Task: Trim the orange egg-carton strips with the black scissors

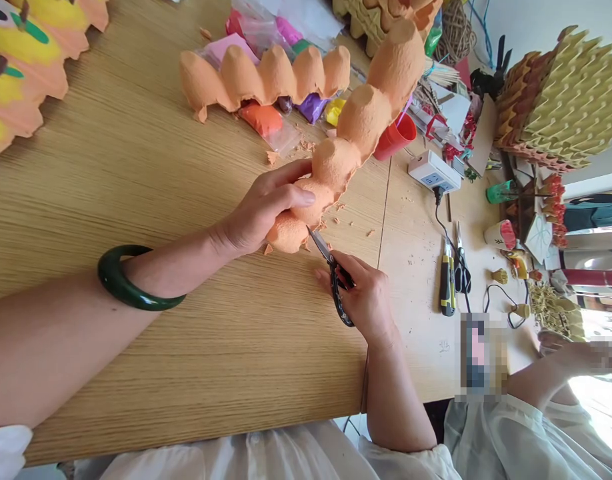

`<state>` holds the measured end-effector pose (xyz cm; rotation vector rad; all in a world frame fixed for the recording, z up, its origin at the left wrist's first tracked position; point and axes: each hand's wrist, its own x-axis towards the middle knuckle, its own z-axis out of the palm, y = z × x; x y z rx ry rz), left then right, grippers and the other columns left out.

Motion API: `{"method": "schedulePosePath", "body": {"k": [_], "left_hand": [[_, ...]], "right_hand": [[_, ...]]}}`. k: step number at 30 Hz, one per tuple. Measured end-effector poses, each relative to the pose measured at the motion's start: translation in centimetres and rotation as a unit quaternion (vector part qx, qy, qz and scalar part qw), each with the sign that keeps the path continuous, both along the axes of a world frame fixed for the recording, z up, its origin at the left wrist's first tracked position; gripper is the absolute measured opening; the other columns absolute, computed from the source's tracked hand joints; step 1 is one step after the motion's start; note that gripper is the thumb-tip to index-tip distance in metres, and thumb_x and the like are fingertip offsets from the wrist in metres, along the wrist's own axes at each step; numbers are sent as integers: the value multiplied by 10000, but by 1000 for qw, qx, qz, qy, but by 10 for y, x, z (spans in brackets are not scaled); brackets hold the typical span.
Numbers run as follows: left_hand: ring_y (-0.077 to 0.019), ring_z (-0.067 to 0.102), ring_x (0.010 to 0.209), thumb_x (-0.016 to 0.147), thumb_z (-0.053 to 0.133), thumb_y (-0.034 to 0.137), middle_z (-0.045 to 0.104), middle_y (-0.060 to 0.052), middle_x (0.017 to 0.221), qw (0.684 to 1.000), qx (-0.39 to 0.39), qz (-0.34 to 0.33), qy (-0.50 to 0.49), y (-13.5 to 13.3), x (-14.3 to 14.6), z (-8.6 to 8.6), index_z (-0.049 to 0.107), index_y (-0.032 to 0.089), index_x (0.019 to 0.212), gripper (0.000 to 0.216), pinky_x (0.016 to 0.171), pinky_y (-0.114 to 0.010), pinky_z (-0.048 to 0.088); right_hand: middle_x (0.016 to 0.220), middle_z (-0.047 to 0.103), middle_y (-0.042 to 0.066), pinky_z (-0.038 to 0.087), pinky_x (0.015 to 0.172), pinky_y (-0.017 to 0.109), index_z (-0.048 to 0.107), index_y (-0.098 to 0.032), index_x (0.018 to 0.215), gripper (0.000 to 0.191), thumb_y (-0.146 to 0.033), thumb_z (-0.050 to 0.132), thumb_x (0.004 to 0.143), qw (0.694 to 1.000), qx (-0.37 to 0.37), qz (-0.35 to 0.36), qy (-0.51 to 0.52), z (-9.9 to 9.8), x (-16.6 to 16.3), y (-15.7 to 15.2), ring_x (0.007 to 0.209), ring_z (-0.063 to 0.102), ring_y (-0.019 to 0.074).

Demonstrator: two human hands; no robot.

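An orange strip of egg carton (pixel 363 120) with several domed cups is gripped near its lower end by my left hand (pixel 263 207), thumb on top of a cup. That wrist wears a dark green bangle (pixel 136 293). My right hand (pixel 363 293) is closed around the handles of black-handled scissors (pixel 336 273). The scissor blades touch the edge of the lowest cup. Small orange scraps (pixel 339 210) lie on the table beside the strip. Farther back rests a second orange egg-carton strip (pixel 276 77), cups upward.
Modelling clay packets (pixel 261 119) and a red cup (pixel 399 137) stand behind the strip. At right are a white power strip (pixel 433 172), a utility knife (pixel 447 277), more scissors (pixel 460 260) and stacked egg trays (pixel 561 100). Another person's arm (pixel 551 373) is at far right.
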<state>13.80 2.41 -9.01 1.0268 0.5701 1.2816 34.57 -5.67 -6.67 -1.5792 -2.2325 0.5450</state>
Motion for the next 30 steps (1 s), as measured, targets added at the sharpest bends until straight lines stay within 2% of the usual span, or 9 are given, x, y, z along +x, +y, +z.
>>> {"method": "schedulePosePath", "body": {"k": [2, 6, 10, 13, 16, 18, 21, 25, 30], "left_hand": [[-169, 560, 833, 835, 626, 288, 690, -50, 955, 1000, 6, -2, 6, 1, -1, 0, 715, 99, 1201, 422, 750, -269, 435], [-160, 539, 804, 827, 616, 282, 682, -42, 935, 1000, 8, 1, 20, 1, -3, 1, 716, 105, 1198, 423, 730, -263, 433], [-149, 511, 769, 819, 598, 278, 667, -35, 914, 1000, -21, 1, 23, -1, -3, 5, 718, 122, 1187, 417, 683, -253, 425], [-166, 540, 780, 827, 600, 316, 671, -53, 943, 998, -64, -19, 5, -2, -1, 6, 717, 139, 1198, 428, 656, -264, 434], [-179, 577, 800, 825, 598, 332, 689, -61, 982, 993, -109, -35, -36, -3, 0, 7, 716, 163, 1180, 411, 656, -272, 463], [-170, 579, 789, 835, 596, 335, 699, -61, 979, 989, -128, -40, -54, -3, 0, 8, 724, 170, 1138, 369, 656, -264, 472], [-163, 594, 781, 857, 578, 338, 712, -59, 946, 985, -151, -55, -69, -3, 0, 10, 729, 162, 1066, 312, 649, -253, 480], [-147, 619, 739, 842, 608, 344, 711, -47, 881, 971, -204, -63, -111, -2, 0, 11, 718, 124, 1030, 309, 625, -247, 496], [-122, 621, 702, 805, 669, 340, 685, -34, 818, 962, -235, -49, -128, -1, 1, 11, 695, 105, 949, 277, 633, -235, 502]], "right_hand": [[768, 686, 30, 438, 601, 225, 774, -130, 1120, 310, -384, 683, 968, 1000, -2, 5, -3, 1, 1, 1, 614, 562, 114], [698, 638, 15, 417, 572, 222, 781, -124, 1006, 270, -366, 663, 976, 1000, 1, 13, 8, 2, -2, 0, 582, 519, 107], [696, 638, 9, 404, 578, 220, 769, -130, 974, 237, -344, 667, 969, 1000, -12, 5, 23, 4, -5, -3, 582, 505, 95], [658, 574, -14, 384, 566, 214, 727, -153, 875, 273, -387, 637, 982, 997, -59, -4, 52, 7, -6, -4, 570, 438, 82], [597, 455, -47, 331, 496, 210, 661, -170, 797, 356, -475, 635, 978, 978, -163, -14, 128, 12, -9, -4, 527, 355, 70], [559, 411, -68, 309, 442, 206, 636, -175, 800, 390, -527, 646, 968, 943, -261, -28, 206, 16, -12, -4, 467, 339, 59], [539, 402, -90, 299, 366, 191, 633, -170, 837, 412, -561, 647, 964, 859, -387, -61, 331, 20, -17, -4, 387, 334, 44], [535, 400, -109, 305, 309, 164, 640, -158, 876, 434, -587, 679, 932, 754, -487, -63, 437, 19, -16, 0, 350, 304, 29], [511, 373, -139, 294, 269, 139, 602, -184, 905, 478, -659, 656, 902, 644, -598, -30, 476, 12, -7, 8, 312, 217, 17]]}}
